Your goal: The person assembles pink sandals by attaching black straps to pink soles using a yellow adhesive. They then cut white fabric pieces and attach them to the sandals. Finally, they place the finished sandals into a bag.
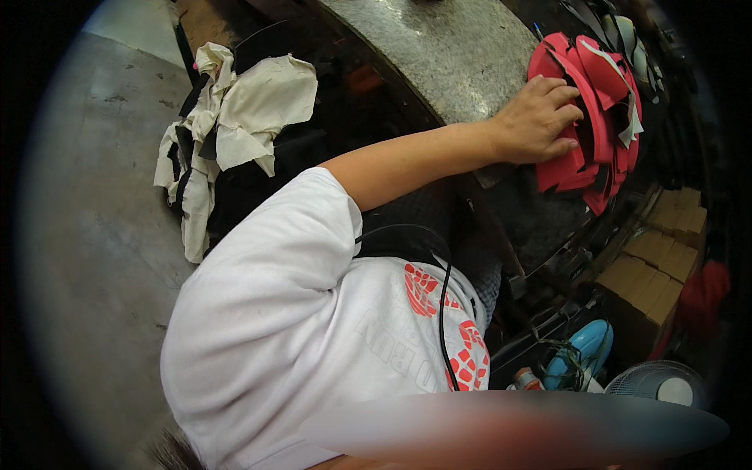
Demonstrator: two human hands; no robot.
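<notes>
Your left hand (pixel 540 117) spread flat, fingers pressing on the stack of red cut pieces (pixel 599 110), pile running lengthwise up and away past your fingertips, stone slab (pixel 439 55) behind your wrist, right hand out of sight

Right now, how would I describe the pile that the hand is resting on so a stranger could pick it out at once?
Start at the grey speckled stone slab running across the top of the picture and follow it to its right end. There a bare hand lies on a stack of red cut pieces. Unlike the cream and black scraps at the left, these are bright red, flat and curved, with pale strips across them.
</notes>
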